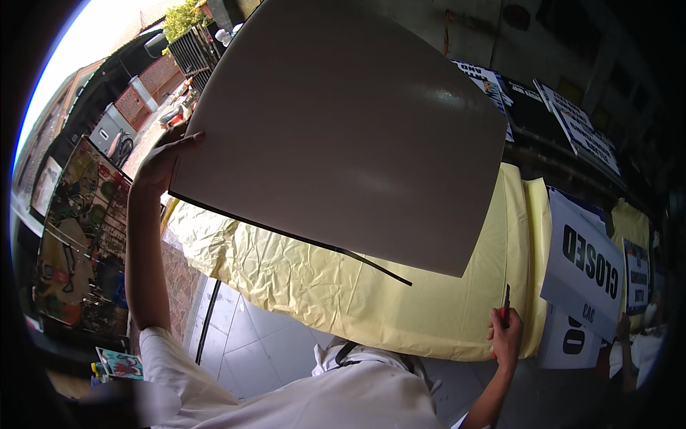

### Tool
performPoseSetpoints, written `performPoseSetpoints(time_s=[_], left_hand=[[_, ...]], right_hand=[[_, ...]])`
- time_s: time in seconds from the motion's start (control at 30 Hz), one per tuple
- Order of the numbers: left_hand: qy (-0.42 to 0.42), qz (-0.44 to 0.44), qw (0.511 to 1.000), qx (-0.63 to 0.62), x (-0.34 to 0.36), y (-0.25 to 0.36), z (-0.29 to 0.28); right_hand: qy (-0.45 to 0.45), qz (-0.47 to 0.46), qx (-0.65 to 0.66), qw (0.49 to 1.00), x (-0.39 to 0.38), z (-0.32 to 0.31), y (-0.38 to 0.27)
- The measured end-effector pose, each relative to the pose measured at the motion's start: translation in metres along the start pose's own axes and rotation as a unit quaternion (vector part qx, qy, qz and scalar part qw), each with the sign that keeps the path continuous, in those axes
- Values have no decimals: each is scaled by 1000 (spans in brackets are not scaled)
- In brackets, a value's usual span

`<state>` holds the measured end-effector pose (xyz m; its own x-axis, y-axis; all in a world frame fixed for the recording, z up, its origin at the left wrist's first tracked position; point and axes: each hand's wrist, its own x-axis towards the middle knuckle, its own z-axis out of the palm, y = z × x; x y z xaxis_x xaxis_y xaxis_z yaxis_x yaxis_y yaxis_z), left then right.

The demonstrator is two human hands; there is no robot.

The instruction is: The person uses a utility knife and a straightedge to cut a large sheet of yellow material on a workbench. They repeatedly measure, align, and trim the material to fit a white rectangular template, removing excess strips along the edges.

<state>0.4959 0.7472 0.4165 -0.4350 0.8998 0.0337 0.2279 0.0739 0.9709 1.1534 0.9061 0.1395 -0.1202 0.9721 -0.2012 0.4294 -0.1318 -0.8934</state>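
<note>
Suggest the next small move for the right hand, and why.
I'd probably set the red cutter down on the yellow sheet, clear of the large panel: only the left hand has the panel, by its left edge, while the cutter occupies the right hand.

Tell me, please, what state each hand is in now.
Left hand: holding the large brown panel.
Right hand: closed around a slim red and black cutter.

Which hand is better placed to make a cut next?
Probably the right hand: it holds what looks like a red-handled cutter, while the left hand is occupied holding the large brown panel by its edge.
</note>
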Motion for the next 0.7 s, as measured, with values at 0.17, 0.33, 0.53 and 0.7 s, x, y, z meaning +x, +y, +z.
performPoseSetpoints(time_s=[0.17,0.33,0.53,0.7], left_hand=[[26,41,999,-5,4,15,-5],[72,39,996,-31,16,13,-6],[149,23,975,-163,7,-32,-35],[249,102,922,-278,-34,-80,24]], right_hand=[[55,-13,39,998,4,-22,-10],[78,-12,66,995,9,-21,-20],[23,-10,51,998,2,4,-33],[-1,-17,57,998,7,14,-25]])
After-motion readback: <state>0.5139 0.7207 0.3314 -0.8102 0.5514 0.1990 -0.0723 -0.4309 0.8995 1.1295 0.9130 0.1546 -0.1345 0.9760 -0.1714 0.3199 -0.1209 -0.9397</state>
